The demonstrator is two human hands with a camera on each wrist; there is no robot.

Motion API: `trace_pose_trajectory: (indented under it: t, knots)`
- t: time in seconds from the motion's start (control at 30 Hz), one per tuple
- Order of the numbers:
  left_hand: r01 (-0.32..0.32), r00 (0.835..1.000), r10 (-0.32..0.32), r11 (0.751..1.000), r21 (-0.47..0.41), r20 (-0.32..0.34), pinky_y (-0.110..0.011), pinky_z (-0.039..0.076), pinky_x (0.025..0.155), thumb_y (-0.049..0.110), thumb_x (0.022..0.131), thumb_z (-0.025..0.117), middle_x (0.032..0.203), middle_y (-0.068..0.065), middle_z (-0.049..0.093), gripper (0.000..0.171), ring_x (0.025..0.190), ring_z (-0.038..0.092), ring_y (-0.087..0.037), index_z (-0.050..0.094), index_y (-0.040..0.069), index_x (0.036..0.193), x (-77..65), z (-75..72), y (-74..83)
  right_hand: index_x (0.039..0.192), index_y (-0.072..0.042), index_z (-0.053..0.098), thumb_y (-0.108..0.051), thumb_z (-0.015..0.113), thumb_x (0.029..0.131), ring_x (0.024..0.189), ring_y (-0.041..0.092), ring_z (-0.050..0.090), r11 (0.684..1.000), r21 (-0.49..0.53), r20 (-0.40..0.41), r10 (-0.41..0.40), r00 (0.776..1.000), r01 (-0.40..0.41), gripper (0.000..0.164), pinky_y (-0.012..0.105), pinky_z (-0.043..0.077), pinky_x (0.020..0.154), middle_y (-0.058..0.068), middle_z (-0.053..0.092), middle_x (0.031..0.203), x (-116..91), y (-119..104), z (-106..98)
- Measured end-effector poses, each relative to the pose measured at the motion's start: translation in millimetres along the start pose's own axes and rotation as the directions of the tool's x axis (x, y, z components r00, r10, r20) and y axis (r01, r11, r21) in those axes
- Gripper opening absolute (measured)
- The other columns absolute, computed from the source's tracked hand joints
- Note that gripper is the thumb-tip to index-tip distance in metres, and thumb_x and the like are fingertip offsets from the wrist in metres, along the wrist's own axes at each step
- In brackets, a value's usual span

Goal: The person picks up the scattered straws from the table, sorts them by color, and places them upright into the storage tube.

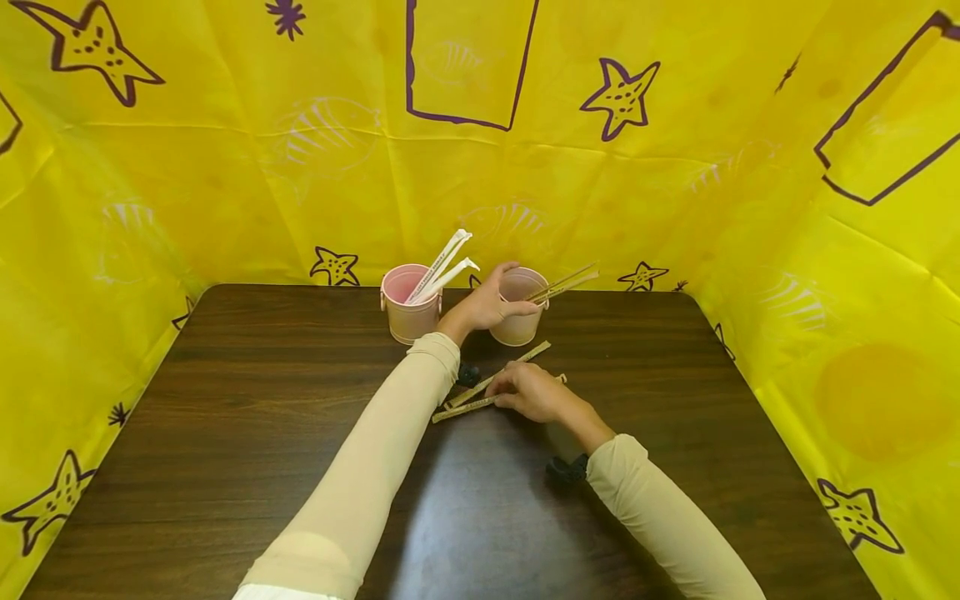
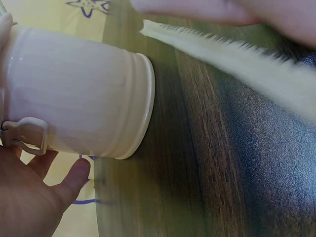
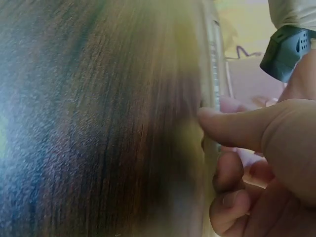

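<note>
My left hand (image 1: 483, 303) grips the right-hand pink bucket (image 1: 516, 332) at its side, thumb across the near face. In the left wrist view the bucket (image 2: 74, 94) shows its handle hinge beside the fingers. Thin brown paper-wrapped straws (image 1: 567, 285) lean out of it to the right. In front of the bucket, my right hand (image 1: 534, 392) pinches a brown paper-wrapped straw (image 1: 461, 410) between thumb and fingers, low over the table. Close behind that one lies another brown straw (image 1: 536, 351), partly covered by the right hand.
Left of the gripped bucket stands a second pink bucket (image 1: 411, 323) holding white paper-wrapped straws (image 1: 442, 271). Both stand near the far edge of the dark wooden table (image 1: 247, 400). A yellow sheet (image 1: 247, 192) with drawn starfish encloses the table's back and sides.
</note>
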State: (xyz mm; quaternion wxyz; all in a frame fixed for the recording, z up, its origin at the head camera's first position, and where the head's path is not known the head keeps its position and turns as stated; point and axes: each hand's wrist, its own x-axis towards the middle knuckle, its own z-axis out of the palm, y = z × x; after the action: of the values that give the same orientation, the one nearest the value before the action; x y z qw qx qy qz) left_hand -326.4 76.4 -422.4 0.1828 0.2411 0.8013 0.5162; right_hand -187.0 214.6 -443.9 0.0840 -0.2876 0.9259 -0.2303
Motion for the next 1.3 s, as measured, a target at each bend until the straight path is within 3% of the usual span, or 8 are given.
trace_pose_trajectory:
  t: [0.1, 0.33, 0.57, 0.77, 0.93, 1.13, 1.3]
  knots:
    - [0.006, 1.000, -0.006, 1.000, -0.009, -0.002, -0.055, 0.032, 0.122, 0.048, 0.086, 0.080, 0.168, -0.017, 0.020, 0.102, 0.150, 0.035, -0.037, 0.015, 0.026, 0.162, 0.0, -0.4, -0.4, 0.101, -0.015, 0.080, -0.013, 0.074, 0.093, 0.092, 0.017, 0.064, 1.000, -0.020, 0.016, -0.004, 1.000, 0.004, 0.010, 0.030, 0.053, 0.079, 0.000, 0.072, 0.098, -2.6, -0.9, -0.6]
    - [0.011, 1.000, -0.011, 1.000, -0.013, 0.001, -0.055, 0.030, 0.123, 0.048, 0.086, 0.080, 0.168, -0.017, 0.019, 0.102, 0.153, 0.030, -0.036, 0.014, 0.027, 0.162, -0.9, -1.0, 0.0, 0.118, -0.013, 0.076, -0.010, 0.069, 0.096, 0.096, 0.020, 0.063, 0.996, -0.090, -0.006, 0.004, 1.000, -0.004, 0.023, 0.036, 0.053, 0.083, 0.004, 0.069, 0.103, -7.4, -0.3, -0.9]
    - [0.020, 1.000, -0.020, 0.999, -0.026, 0.010, -0.054, 0.029, 0.124, 0.049, 0.086, 0.080, 0.169, -0.016, 0.017, 0.103, 0.153, 0.029, -0.036, 0.013, 0.028, 0.162, -1.1, -0.8, 0.7, 0.103, -0.014, 0.080, -0.004, 0.073, 0.090, 0.092, 0.016, 0.061, 0.998, -0.053, 0.050, -0.040, 0.998, 0.043, 0.018, 0.029, 0.051, 0.082, 0.003, 0.067, 0.098, -12.3, 3.2, -5.6]
    - [0.021, 1.000, -0.021, 1.000, -0.018, 0.005, -0.055, 0.031, 0.123, 0.049, 0.087, 0.079, 0.169, -0.016, 0.018, 0.103, 0.152, 0.032, -0.037, 0.013, 0.027, 0.162, -2.3, -1.1, 1.8, 0.100, -0.014, 0.081, -0.004, 0.073, 0.090, 0.096, 0.014, 0.062, 0.997, 0.034, 0.078, -0.078, 0.994, 0.076, 0.017, 0.028, 0.052, 0.086, 0.001, 0.068, 0.099, -18.0, 6.6, -13.5]
    - [0.011, 1.000, -0.011, 1.000, -0.001, -0.001, -0.056, 0.030, 0.123, 0.048, 0.087, 0.079, 0.168, -0.017, 0.018, 0.101, 0.153, 0.030, -0.037, 0.014, 0.025, 0.162, -2.4, -0.3, 2.6, 0.101, -0.017, 0.080, -0.005, 0.072, 0.092, 0.099, 0.010, 0.064, 0.989, 0.122, 0.041, -0.088, 0.995, 0.082, 0.017, 0.027, 0.053, 0.088, -0.003, 0.070, 0.102, -23.6, 7.3, -24.8]
    - [0.006, 1.000, -0.006, 1.000, 0.004, -0.005, -0.057, 0.031, 0.122, 0.049, 0.087, 0.078, 0.168, -0.017, 0.018, 0.102, 0.153, 0.029, -0.037, 0.014, 0.025, 0.162, -1.8, 0.5, 1.6, 0.106, -0.012, 0.076, -0.010, 0.072, 0.094, 0.098, 0.015, 0.064, 0.956, 0.292, -0.028, -0.005, 1.000, 0.014, 0.013, 0.027, 0.053, 0.086, -0.001, 0.073, 0.106, -31.1, 3.3, -44.4]
    - [0.003, 1.000, -0.003, 1.000, 0.011, -0.009, -0.057, 0.032, 0.122, 0.050, 0.087, 0.078, 0.168, -0.017, 0.020, 0.101, 0.153, 0.030, -0.037, 0.015, 0.025, 0.162, -0.4, 0.8, 0.0, 0.103, -0.010, 0.073, -0.016, 0.074, 0.095, 0.076, 0.016, 0.059, 0.902, 0.430, -0.113, 0.102, 0.988, -0.044, 0.011, 0.025, 0.050, 0.066, 0.009, 0.070, 0.090, -37.0, -0.7, -60.6]
